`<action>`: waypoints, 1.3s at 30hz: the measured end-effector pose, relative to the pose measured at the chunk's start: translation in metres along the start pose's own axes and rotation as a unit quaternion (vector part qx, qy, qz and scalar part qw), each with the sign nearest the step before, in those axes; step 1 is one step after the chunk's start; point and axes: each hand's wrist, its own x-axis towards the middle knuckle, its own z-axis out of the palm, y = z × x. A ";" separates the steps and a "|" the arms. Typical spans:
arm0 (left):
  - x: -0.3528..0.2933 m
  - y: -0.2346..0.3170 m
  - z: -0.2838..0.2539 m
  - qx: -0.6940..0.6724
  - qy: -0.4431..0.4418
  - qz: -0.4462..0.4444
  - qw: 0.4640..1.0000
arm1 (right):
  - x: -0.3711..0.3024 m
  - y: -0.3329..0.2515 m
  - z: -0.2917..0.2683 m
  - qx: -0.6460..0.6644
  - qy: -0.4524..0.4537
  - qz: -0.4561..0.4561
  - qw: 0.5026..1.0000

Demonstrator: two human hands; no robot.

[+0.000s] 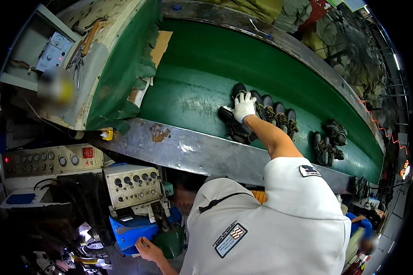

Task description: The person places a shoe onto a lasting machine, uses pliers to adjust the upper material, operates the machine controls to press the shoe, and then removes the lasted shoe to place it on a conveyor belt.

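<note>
My right hand (244, 108), in a white glove, is over a row of black shoes on a green conveyor belt (188, 73). Its fingers lie across a black shoe (238, 88) whose rounded toe sticks out beyond them; the rest is hidden under the glove. Just left of that hand rests another black shoe (234, 126), tilted toward the near edge. Several laced black shoes (279, 114) stand close together on its right. Low down, my bare left hand (149, 250) has loosely bent fingers with nothing visible in them, beside a blue machine part (124, 231) and a dark green one.
Farther right on the belt is another group of black shoes (328, 144). A metal edge (183, 149) runs along its near side. Control panels (133, 185) with knobs stand at left. Pliers (76, 68) lie on the upper-left housing. A person in blue (362, 224) is at lower right.
</note>
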 end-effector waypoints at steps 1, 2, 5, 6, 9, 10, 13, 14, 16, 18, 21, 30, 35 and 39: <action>0.001 -0.001 0.002 0.012 -0.008 -0.010 1.000 | 0.008 -0.003 0.001 -0.025 -0.026 0.017 0.999; -0.001 -0.003 0.004 0.026 -0.013 -0.028 0.999 | 0.018 -0.013 -0.003 -0.051 -0.050 0.026 0.997; -0.010 -0.029 0.015 -0.003 0.007 0.005 1.000 | 0.034 -0.041 -0.037 -0.052 -0.147 -0.027 0.987; -0.006 -0.020 0.012 0.024 0.011 0.014 1.000 | 0.036 -0.053 -0.034 -0.017 -0.110 -0.044 0.993; -0.001 -0.010 0.001 0.022 0.008 -0.031 0.999 | 0.007 -0.131 -0.022 0.095 0.058 -0.137 0.984; -0.001 -0.012 0.000 0.031 0.049 0.007 0.998 | -0.016 -0.164 -0.024 0.170 0.061 -0.180 0.967; 0.008 -0.009 -0.017 -0.018 0.063 0.027 0.998 | -0.112 -0.258 -0.061 0.370 0.023 -0.303 0.878; 0.011 -0.007 -0.017 -0.033 0.078 0.027 0.996 | -0.143 -0.286 -0.064 0.400 -0.003 -0.350 0.847; 0.012 -0.008 -0.016 -0.047 0.089 0.024 0.995 | -0.211 -0.336 -0.083 0.450 -0.054 -0.461 0.763; -0.003 -0.011 -0.017 -0.047 0.097 0.006 0.994 | -0.293 -0.356 -0.121 0.446 -0.090 -0.574 0.681; -0.008 -0.009 -0.009 -0.084 0.138 -0.013 0.987 | -0.371 -0.362 -0.162 0.423 -0.135 -0.667 0.599; -0.013 -0.018 -0.013 -0.213 0.226 -0.038 0.950 | -0.430 -0.382 -0.140 0.281 -0.118 -0.699 0.647; -0.014 -0.025 -0.004 -0.212 0.227 -0.023 0.950 | -0.427 -0.387 -0.128 0.269 -0.066 -0.723 0.633; -0.013 -0.028 -0.002 -0.215 0.225 -0.015 0.950 | -0.429 -0.386 -0.125 0.280 -0.052 -0.719 0.634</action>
